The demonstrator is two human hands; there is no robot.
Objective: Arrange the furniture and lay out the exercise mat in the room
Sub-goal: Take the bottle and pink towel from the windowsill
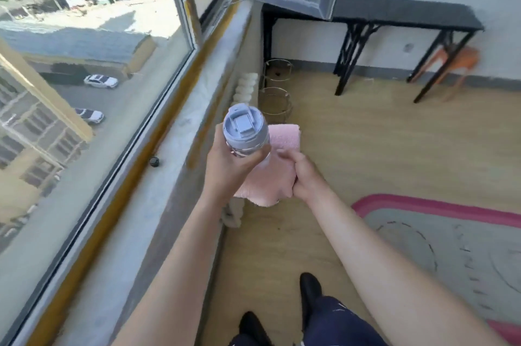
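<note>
In the middle of the frame, the left hand (225, 165) gripped a grey bottle (245, 131) around its body. The bottle stood upright, with its lid facing up toward the camera. Just to the right, the right hand (306, 176) had its fingers closed on a pink towel (270, 185), which hung down under the bottle. Both hands were beside the window sill (169, 176).

The exercise mat (451, 247) lay flat on the wooden floor (366, 148) in the lower right of the frame. It was grey with a pink border. Its rounded corner pointed toward the centre, and its far edge ran to the right edge of the frame. The frame cut the mat, so its long axis could not be told.

The black table (408, 14) stood at the upper right, with its length along the far wall. An orange chair (462, 59) was under its right end.
</note>
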